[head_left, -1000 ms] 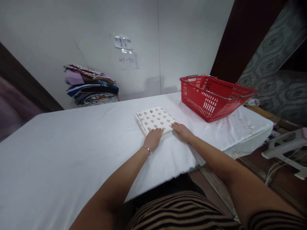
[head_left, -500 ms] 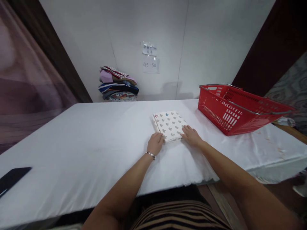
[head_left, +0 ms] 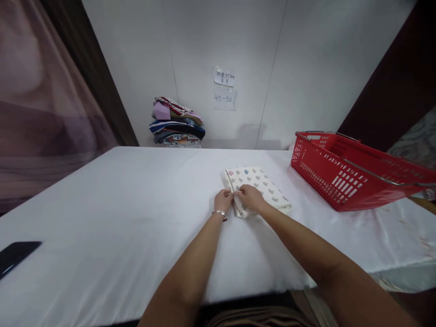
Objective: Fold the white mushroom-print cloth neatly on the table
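A folded cream cloth (head_left: 267,188) with a small grey print and a few coloured motifs lies on the white-covered table (head_left: 153,209). At its left edge my left hand (head_left: 223,201), with a bracelet at the wrist, has its fingers closed on the layers. My right hand (head_left: 250,197) reaches across the top of the cloth, its fingers pinching the same left edge close to the left fingertips. Under the hands, part of that edge is hidden.
To the right stands a red plastic basket (head_left: 344,181) with metal handles. A stack of folded fabrics (head_left: 177,122) sits by the back wall, beneath and left of a paper sign (head_left: 224,99) reading 45-50. A dark flat device (head_left: 17,255) lies at the left front.
My right hand has moved left from the cloth's right front corner to its left edge. The left hand now pinches that edge, and the cloth's layers have shifted. The view has tilted slightly.
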A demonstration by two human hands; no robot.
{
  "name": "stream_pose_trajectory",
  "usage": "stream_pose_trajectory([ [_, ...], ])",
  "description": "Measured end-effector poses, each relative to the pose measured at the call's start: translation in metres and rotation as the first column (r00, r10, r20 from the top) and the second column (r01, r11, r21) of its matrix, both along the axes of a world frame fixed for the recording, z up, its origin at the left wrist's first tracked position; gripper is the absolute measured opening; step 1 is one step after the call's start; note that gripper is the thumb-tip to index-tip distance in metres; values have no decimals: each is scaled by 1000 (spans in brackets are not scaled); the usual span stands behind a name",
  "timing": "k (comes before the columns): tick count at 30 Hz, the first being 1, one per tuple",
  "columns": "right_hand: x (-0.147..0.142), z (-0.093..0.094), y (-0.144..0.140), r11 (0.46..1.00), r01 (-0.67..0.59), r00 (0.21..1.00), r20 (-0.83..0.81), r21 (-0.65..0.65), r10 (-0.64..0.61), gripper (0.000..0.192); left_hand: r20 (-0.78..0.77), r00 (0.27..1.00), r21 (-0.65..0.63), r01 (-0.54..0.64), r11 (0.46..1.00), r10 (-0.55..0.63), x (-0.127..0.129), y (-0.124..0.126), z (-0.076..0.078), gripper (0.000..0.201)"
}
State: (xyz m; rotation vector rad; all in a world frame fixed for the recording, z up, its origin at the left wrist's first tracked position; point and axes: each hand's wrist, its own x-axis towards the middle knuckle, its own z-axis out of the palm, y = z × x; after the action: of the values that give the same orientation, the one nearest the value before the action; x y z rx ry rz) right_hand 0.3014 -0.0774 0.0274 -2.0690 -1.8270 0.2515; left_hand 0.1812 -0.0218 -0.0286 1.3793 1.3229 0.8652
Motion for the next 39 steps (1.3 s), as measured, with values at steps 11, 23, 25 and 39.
stream_pose_trajectory([
  [11, -8, -5, 14, 1000, -16, 999, -29, -7, 16, 10, 132, 991, -57, -4, 998, 11, 1, 9, -5, 20],
  [23, -18, -17, 5, 995, -103, 992, 72, 6, 102, 12, -13, 1000, -29, -7, 1000, 6, -2, 42, 11, 20],
  [25, -18, -14, 7, 996, -89, 995, 50, -4, 89, 10, -62, 998, 3, -20, 1000, 20, 2, 56, 19, 21],
  [39, -20, -16, 6, 983, -181, 983, -22, -13, 181, 19, -230, 969, 172, -49, 984, 89, 21, 90, 21, 12],
])
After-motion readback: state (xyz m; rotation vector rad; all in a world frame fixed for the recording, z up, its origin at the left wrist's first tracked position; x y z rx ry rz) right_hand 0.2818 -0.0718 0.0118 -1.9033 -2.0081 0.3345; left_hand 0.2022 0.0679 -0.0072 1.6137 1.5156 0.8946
